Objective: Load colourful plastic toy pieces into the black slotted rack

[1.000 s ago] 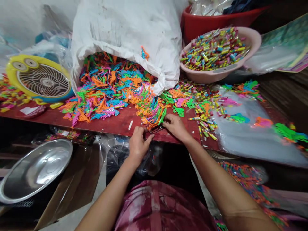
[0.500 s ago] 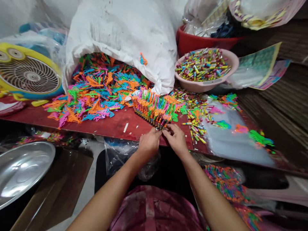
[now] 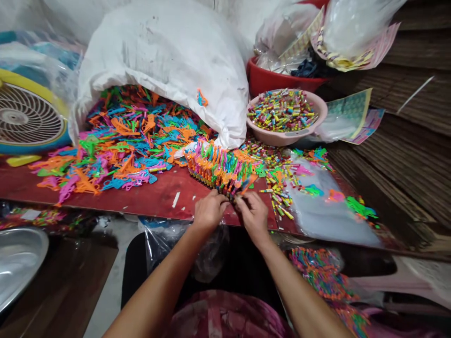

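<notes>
A dense block of colourful plastic pieces (image 3: 221,166), set upright in rows, stands near the front edge of the red table (image 3: 165,195). My left hand (image 3: 209,209) is closed at its near corner, the fingertips pinching something there that I cannot make out. Close beside it, my right hand (image 3: 252,211) pinches at the same corner, where an orange plastic piece (image 3: 249,184) leans outward. What sits between the fingertips is hidden. Left of the block lies a loose heap of similar plastic pieces (image 3: 120,150), spilling out of a white sack (image 3: 169,51).
A pink basin (image 3: 310,131) of small wrapped sticks stands at the back right, before a red tub (image 3: 253,75). More sticks (image 3: 282,206) and clear plastic bags (image 3: 317,216) lie on the right. At left are a fan (image 3: 31,112) and a metal bowl (image 3: 21,253).
The view has shifted, so the scene sits lower and further left. An orange piece at the block's near corner now leans outward by my right hand. Both hands stay at that corner.
</notes>
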`<state>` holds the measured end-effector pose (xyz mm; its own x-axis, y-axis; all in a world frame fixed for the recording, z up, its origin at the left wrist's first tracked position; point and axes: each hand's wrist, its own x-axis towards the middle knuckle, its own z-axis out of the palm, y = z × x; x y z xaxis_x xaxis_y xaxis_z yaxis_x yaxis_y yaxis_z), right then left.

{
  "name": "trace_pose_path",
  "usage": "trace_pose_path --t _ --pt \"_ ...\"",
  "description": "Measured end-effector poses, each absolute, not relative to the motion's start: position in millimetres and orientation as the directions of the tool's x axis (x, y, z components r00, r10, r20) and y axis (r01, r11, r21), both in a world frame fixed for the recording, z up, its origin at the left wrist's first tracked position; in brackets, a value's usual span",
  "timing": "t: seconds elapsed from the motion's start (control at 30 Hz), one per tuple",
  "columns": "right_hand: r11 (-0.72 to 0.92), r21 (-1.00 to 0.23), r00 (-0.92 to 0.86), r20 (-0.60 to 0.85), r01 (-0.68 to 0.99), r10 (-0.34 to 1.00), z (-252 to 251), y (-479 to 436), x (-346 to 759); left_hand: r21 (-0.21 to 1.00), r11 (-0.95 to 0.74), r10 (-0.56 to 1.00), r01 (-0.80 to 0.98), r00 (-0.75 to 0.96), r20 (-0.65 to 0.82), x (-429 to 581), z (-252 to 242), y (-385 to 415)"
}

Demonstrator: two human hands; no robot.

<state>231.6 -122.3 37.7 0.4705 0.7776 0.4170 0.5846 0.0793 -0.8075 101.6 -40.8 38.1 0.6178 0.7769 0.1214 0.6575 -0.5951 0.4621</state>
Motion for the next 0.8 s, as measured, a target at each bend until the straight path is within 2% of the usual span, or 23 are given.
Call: trace_pose_path --t 0.1,0.23,0.3,0.37,0.47,0.53,0.63,0.7,0.8 --pt "0.097 -0.913 0.601 0.338 0.396 0.725 44 -118 233 0.478 -0.571 0.795 0.667 0.595 0.119 103 36 -37" --pt "0.029 -0.929 0.560 0.246 0.368 0.791 49 -123 246 0.500 -0.548 0.811 0.670 0.572 0.122 104 33 -37" --pt "-0.020 -0.907 0.499 0.214 0.421 0.840 51 -132 255 0.500 -0.548 0.812 0.670 0.570 0.126 103 32 -37" --pt "-0.014 -0.843 0.442 0.268 0.538 0.856 55 -142 263 0.496 -0.547 0.815 0.674 0.565 0.129 103 31 -38" --pt "0.108 -0.703 0.238 0.375 0.703 0.896 60 -157 266 0.496 -0.536 0.823 0.683 0.554 0.126 104 31 -38" --pt "0.191 -0.673 0.131 0.396 0.715 0.909 59 -162 267 0.496 -0.526 0.830 0.691 0.545 0.120 105 32 -39" --pt "0.148 -0.667 0.257 0.468 0.730 0.846 51 -161 279 0.483 -0.506 0.843 0.714 0.529 0.101 106 33 -39" --pt "0.045 -0.658 0.395 0.503 0.751 0.769 46 -153 297 0.480 -0.499 0.847 0.722 0.524 0.093 106 33 -39" --pt "-0.131 -0.610 0.492 0.472 0.781 0.732 46 -137 332 0.497 -0.502 0.847 0.708 0.518 0.117 107 33 -40"
